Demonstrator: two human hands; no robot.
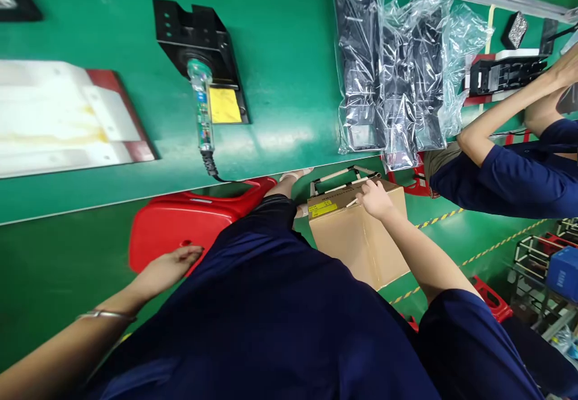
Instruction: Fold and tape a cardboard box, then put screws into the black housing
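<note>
Cardboard box (361,240) stands on the green floor below the edge of the workbench, just to the right of the person's dark blue lap, and its top faces the bench; a yellow label (322,208) with black print is stuck near its upper left corner, with a line of dark printing above it, but none of the writing is sharp enough to read. The green workbench (280,62) fills the upper half of the view, largest of all. On its left lies a white board with a red border (67,117); at the right edge lie several clear plastic bags holding black parts (397,75). Between them sits a black bracket (198,50) with a yellow square tag (224,106), no text legible on it, and a clear-handled electric screwdriver (201,108) rests across it, its black cable running off the bench edge. A red plastic stool (189,219) sits under the person. The right hand (376,198) rests on the box's top edge, fingers curled narrowly against the cardboard. The left hand (174,264) lies flat and relaxed on the stool's side, holding nothing; a thin bangle (106,314) circles that wrist. At the far right a co-worker's arm (506,108) in a blue sleeve reaches toward a black fixture (506,73).
</note>
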